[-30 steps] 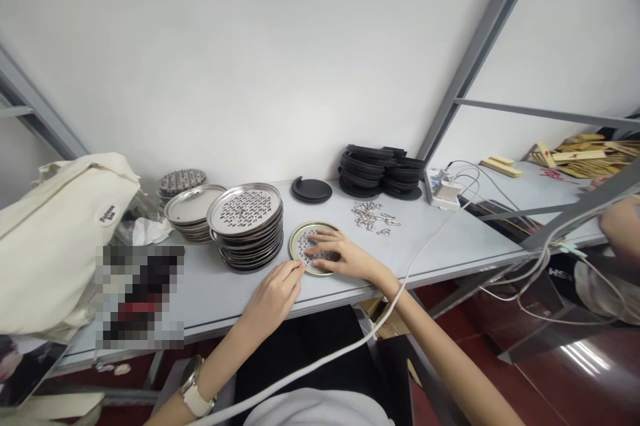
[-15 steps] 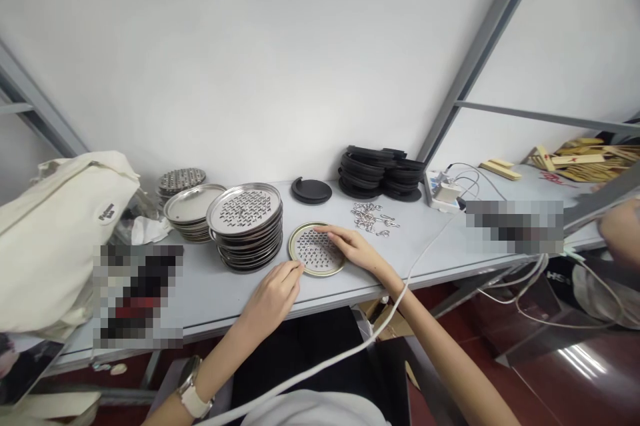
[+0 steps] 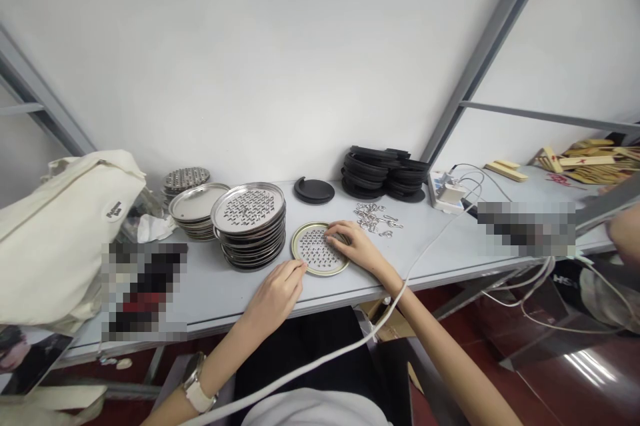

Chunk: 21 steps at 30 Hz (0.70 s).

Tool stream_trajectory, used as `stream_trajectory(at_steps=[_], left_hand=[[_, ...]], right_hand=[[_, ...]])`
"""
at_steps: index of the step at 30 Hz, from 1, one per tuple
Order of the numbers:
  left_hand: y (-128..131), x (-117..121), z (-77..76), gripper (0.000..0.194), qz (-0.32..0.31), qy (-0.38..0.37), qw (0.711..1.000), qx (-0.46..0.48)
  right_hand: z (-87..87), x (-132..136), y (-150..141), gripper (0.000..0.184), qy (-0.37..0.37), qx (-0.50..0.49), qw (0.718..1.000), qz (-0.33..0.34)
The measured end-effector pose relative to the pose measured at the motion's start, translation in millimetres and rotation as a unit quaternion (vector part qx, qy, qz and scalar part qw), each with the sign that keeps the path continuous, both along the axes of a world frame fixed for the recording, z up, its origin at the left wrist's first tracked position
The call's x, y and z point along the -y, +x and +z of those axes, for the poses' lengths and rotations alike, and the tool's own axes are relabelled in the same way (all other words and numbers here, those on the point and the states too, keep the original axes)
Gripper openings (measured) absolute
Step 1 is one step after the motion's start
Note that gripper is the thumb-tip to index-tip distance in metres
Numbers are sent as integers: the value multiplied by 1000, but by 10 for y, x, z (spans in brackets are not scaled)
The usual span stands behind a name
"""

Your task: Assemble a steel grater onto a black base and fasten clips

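Observation:
A round metal grater plate (image 3: 319, 251) with a gold-coloured rim lies flat on the table before me. My left hand (image 3: 277, 289) is closed, its thumb and fingertips pinching the plate's near left rim. Over the far right part of the plate, my right hand (image 3: 356, 247) has bent fingers, with thumb and fingertips drawn together on the perforated surface. Whatever is between those fingertips is too small to make out. Left of the plate stands a tall stack of similar grater plates (image 3: 253, 239). Small metal clasps and rings (image 3: 376, 218) lie loose beyond my right hand.
A black round lid (image 3: 314, 190) lies behind the plate; stacked black lids (image 3: 370, 173) stand at the wall. More metal discs (image 3: 199, 203) and a cream bag (image 3: 70, 233) are left. A white cable (image 3: 350, 348) crosses over my right forearm. A power strip (image 3: 445, 193) sits right.
My right hand's fingers have drawn back from a stretched-out reach across the plate and are now bent. The left hand keeps its place at the rim. The view has shifted slightly.

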<state>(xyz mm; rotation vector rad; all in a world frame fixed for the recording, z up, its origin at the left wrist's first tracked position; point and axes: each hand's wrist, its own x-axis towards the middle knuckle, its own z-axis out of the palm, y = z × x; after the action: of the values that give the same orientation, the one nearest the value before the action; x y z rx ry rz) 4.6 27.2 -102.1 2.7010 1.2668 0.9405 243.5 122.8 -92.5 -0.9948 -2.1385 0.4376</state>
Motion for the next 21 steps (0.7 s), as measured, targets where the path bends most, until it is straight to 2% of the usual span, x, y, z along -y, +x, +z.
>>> stream_trajectory(at_steps=[7, 15, 21], left_hand=[[1, -4, -4, 36, -2, 1, 1000, 1], [-18, 6, -20, 38, -2, -12, 1000, -15], [-11, 61, 73, 40, 25, -2, 999, -33]], right_hand=[[17, 37, -33, 22, -3, 46, 999, -2], [12, 68, -50, 24, 13, 48, 998, -26], [2, 68, -46, 28, 28, 63, 997, -36]])
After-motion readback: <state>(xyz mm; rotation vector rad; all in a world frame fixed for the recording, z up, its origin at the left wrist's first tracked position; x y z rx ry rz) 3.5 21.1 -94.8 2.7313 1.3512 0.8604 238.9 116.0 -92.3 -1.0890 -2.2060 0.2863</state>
